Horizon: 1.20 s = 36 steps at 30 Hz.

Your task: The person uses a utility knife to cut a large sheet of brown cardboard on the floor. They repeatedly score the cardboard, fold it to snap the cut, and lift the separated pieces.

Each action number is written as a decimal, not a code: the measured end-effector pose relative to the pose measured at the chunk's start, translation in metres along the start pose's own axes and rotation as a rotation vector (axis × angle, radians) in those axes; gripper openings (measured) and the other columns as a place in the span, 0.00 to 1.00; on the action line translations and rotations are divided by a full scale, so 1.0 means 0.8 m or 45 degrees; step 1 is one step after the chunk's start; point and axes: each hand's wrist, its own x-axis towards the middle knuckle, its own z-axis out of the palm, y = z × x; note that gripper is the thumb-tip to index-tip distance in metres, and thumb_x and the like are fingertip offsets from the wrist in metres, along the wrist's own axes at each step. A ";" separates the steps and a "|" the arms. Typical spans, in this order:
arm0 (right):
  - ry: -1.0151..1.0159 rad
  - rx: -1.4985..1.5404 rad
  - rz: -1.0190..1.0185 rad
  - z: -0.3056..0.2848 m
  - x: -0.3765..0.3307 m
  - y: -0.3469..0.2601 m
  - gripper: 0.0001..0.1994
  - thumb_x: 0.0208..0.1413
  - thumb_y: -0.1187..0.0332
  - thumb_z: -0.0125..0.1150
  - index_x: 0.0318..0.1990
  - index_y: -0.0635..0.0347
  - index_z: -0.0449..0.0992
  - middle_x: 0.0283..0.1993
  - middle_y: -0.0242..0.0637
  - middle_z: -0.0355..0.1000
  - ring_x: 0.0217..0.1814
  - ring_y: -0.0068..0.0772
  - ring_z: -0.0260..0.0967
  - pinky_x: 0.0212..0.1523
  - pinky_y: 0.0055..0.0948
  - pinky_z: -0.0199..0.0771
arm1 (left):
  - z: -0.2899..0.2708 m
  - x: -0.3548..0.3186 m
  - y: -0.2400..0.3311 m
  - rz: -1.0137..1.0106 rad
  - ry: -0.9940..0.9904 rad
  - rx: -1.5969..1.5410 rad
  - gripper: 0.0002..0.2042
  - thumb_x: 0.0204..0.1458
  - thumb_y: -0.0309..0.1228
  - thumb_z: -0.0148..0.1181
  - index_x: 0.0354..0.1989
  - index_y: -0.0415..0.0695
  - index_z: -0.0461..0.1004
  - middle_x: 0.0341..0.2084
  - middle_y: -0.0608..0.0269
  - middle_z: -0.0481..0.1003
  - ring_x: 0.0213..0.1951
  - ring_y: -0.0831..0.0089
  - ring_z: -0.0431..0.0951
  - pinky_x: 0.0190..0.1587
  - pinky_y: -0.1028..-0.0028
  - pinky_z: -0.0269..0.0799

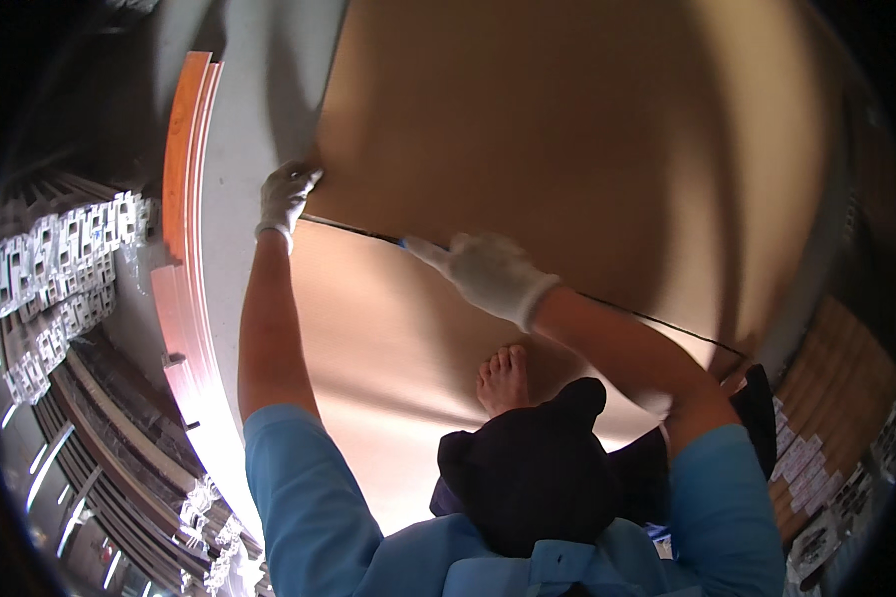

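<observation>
A large brown sheet (pixel 528 129), like cardboard, spreads across the floor, with a paler part (pixel 358 298) on the near side of a thin dark line (pixel 667 324). At the sheet's left edge, my left hand (pixel 287 196), in a white glove, has its fingers closed on the border just beyond the line's end. My right hand (pixel 493 276), gloved too, is over the line, with the index finger stretched along it. A small blue tool (pixel 404 242) shows at that fingertip; the rest is hidden by the hand, so its kind is unclear.
A bare foot (pixel 503 381) rests on the near part of the sheet. Along the left, a long orange-brown strip (pixel 181 169) lies on the grey floor (pixel 231 149). Beyond it are stacked profiles with pale ends (pixel 65 249). Brown stacked material (pixel 846 363) stands at the right.
</observation>
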 end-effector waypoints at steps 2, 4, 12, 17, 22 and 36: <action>-0.024 -0.057 0.009 0.004 -0.054 0.025 0.32 0.56 0.73 0.51 0.70 0.42 0.54 0.33 0.44 0.72 0.29 0.36 0.76 0.27 0.33 0.79 | 0.003 0.004 -0.009 0.033 -0.010 0.029 0.16 0.51 0.43 0.64 0.38 0.42 0.79 0.30 0.59 0.79 0.34 0.70 0.77 0.40 0.70 0.70; -0.135 -0.119 0.059 0.009 -0.117 0.050 0.32 0.56 0.73 0.51 0.70 0.43 0.54 0.32 0.44 0.72 0.28 0.37 0.76 0.27 0.35 0.80 | 0.006 0.012 -0.021 0.031 0.001 0.051 0.17 0.48 0.45 0.65 0.39 0.45 0.79 0.31 0.57 0.80 0.35 0.62 0.79 0.41 0.65 0.71; -0.686 -0.457 0.420 -0.021 -0.393 0.135 0.35 0.56 0.70 0.54 0.71 0.39 0.49 0.32 0.43 0.73 0.25 0.36 0.76 0.25 0.37 0.80 | 0.013 0.038 -0.058 0.202 0.007 0.059 0.19 0.51 0.45 0.62 0.42 0.41 0.78 0.36 0.50 0.80 0.40 0.57 0.78 0.46 0.64 0.70; -0.083 -0.085 0.601 -0.047 -0.467 0.161 0.29 0.56 0.62 0.59 0.65 0.50 0.59 0.36 0.47 0.75 0.31 0.45 0.76 0.37 0.42 0.77 | -0.012 0.046 -0.054 0.123 -0.035 -0.209 0.23 0.52 0.43 0.64 0.49 0.38 0.74 0.46 0.54 0.76 0.50 0.63 0.74 0.53 0.62 0.66; 0.479 0.391 1.141 -0.060 -0.460 0.169 0.16 0.59 0.62 0.56 0.48 0.62 0.67 0.32 0.50 0.74 0.33 0.50 0.74 0.35 0.43 0.70 | -0.032 0.036 -0.028 0.130 -0.733 -2.273 0.19 0.60 0.40 0.55 0.50 0.35 0.72 0.47 0.55 0.76 0.47 0.65 0.75 0.54 0.63 0.69; 0.819 0.428 1.296 -0.068 -0.459 0.174 0.15 0.55 0.59 0.61 0.45 0.58 0.73 0.30 0.44 0.74 0.32 0.40 0.75 0.35 0.37 0.70 | 0.204 -0.075 0.221 0.402 -0.330 -0.678 0.14 0.50 0.28 0.60 0.46 0.45 0.76 0.40 0.63 0.78 0.40 0.64 0.77 0.48 0.66 0.73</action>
